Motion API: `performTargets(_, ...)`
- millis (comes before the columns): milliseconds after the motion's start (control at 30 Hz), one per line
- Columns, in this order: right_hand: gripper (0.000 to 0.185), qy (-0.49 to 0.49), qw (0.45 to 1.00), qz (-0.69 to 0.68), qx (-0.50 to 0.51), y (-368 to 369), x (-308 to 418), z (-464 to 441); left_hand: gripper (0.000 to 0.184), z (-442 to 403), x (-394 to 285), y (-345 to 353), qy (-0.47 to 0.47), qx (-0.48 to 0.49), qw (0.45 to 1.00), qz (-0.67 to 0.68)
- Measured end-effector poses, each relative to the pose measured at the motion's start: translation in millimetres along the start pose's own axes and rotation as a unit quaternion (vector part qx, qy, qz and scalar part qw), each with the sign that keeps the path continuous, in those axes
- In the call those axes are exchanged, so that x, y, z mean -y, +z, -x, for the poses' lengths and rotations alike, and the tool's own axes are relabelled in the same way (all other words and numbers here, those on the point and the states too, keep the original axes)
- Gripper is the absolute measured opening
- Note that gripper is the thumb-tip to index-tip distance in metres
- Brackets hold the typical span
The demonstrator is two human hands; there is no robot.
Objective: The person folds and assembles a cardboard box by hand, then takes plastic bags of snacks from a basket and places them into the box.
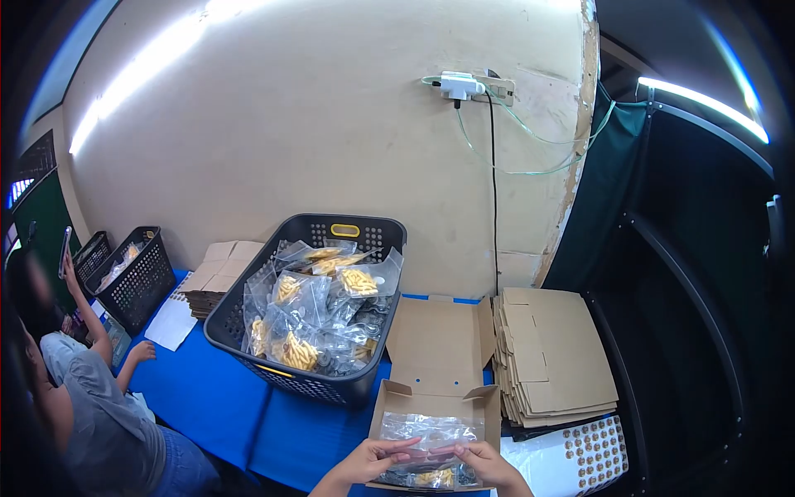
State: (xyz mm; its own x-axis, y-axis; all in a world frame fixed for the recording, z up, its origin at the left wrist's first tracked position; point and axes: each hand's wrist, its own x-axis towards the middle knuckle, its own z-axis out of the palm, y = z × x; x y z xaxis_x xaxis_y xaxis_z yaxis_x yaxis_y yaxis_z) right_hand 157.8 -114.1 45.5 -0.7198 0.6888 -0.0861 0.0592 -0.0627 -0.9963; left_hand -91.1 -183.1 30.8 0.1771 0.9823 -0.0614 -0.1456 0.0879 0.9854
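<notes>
Both hands are over the near part of an open cardboard box, whose lid stands raised at the back. My left hand pinches the left side of a clear plastic bag. At the bag's right side, my right hand has its thumb and fingers closed on the plastic. Beneath the hands, yellowish pieces in clear plastic show inside the box. A black basket to the left of the box is heaped with clear bags of yellowish pieces.
Flattened cardboard boxes are stacked right of the open box, above a sheet of round stickers. More folded cardboard and another black basket stand to the left. A person holds up a phone at far left.
</notes>
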Motion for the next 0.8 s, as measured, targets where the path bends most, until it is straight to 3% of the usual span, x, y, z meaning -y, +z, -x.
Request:
performTargets(67,0.041,0.005,1.000,0.015,0.019,-2,0,0,0.031,-1,-9,1,-0.005,0.021,1.000,-0.009)
performTargets(133,0.042,-0.003,0.999,-0.032,-0.017,-4,-2,-1,0.030,-2,-20,7,0.083,-0.049,0.988,0.122)
performTargets(200,0.042,-0.028,0.997,-0.052,-0.057,-3,-1,-4,0.034,-7,0,-11,0.122,-0.077,0.987,0.067)
performTargets(267,0.039,-0.055,0.981,0.023,-0.183,2,-5,-6,0.038,-6,13,-20,0.076,-0.057,0.993,-0.069)
performTargets(300,0.039,-0.061,0.981,0.029,-0.180,7,-5,-7,0.055,-8,21,-22,0.032,0.027,0.996,-0.077)
performTargets(333,0.039,-0.059,0.981,0.027,-0.182,14,-9,-10,0.055,-8,16,-11,0.030,0.029,0.996,-0.077)
performTargets(400,0.038,-0.177,0.956,0.179,-0.150,30,-18,-16,0.068,-11,7,25,0.151,0.023,0.969,-0.194)
performTargets(433,0.041,-0.211,0.937,0.247,-0.129,36,-5,-17,0.082,-14,13,31,0.177,0.025,0.969,-0.168)
performTargets(533,0.046,-0.274,0.935,0.193,-0.121,40,-4,-22,0.086,-17,12,46,0.194,-0.013,0.978,-0.074)
performTargets(567,0.048,-0.248,0.929,0.245,-0.126,35,-9,-23,0.069,-15,9,51,0.175,-0.056,0.982,-0.052)
performTargets(600,0.048,-0.247,0.929,0.244,-0.129,36,-9,-23,0.069,-15,11,52,0.173,-0.054,0.982,-0.052)
performTargets(667,0.047,-0.196,0.884,0.265,-0.331,38,-7,-24,0.046,-15,16,53,0.074,-0.070,0.994,0.030)
performTargets(700,0.048,-0.212,0.875,0.191,-0.391,40,10,-29,0.030,-14,12,61,0.096,-0.125,0.985,0.074)
performTargets(733,0.048,-0.210,0.874,0.190,-0.395,36,1,-32,0.030,-14,12,60,0.094,-0.121,0.986,0.073)
performTargets(800,0.038,-0.122,0.958,0.018,-0.258,23,-20,-37,0.031,-9,16,53,0.101,-0.133,0.986,0.001)
